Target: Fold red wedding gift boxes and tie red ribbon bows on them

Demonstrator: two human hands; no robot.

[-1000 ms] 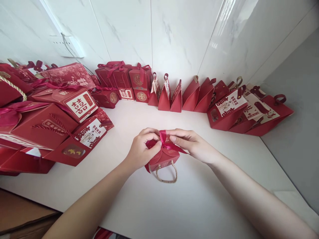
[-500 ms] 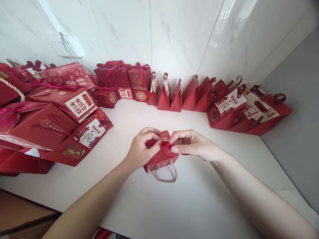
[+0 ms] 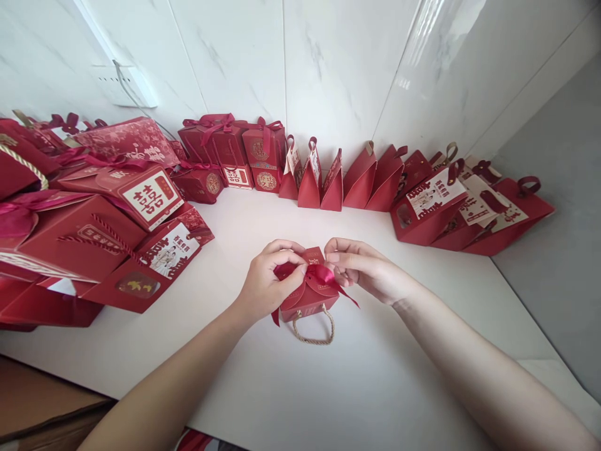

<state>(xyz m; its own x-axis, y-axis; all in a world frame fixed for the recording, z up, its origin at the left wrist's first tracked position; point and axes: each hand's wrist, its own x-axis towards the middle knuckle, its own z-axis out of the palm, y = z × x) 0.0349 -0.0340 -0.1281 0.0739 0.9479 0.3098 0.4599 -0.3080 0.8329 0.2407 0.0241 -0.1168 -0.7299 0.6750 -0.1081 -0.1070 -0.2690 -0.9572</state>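
Note:
A small red gift box [image 3: 310, 305] sits on the white table in front of me, with a twisted cream rope handle [image 3: 313, 341] lying toward me. Across its top runs a shiny red ribbon [image 3: 323, 275], gathered near the middle. My left hand [image 3: 272, 279] is closed, pinching the ribbon between thumb and fingers at the gathered spot. On the other side, my right hand [image 3: 364, 266] has its bent fingertips together at the ribbon's right part. One ribbon tail hangs off the right of the box, another off the left.
Red gift boxes [image 3: 89, 238] are piled on the left. Ribbon-tied boxes [image 3: 213, 147] and upright pointed boxes [image 3: 308, 188] line the tiled wall [image 3: 328, 69]. More handled boxes [image 3: 429, 200] stand at the right. A cardboard box [image 3: 42, 398] is below the table's left edge.
My right hand has moved slightly up and right from the middle of the box. More ribbon and its right tail now show. My left hand keeps its pinch.

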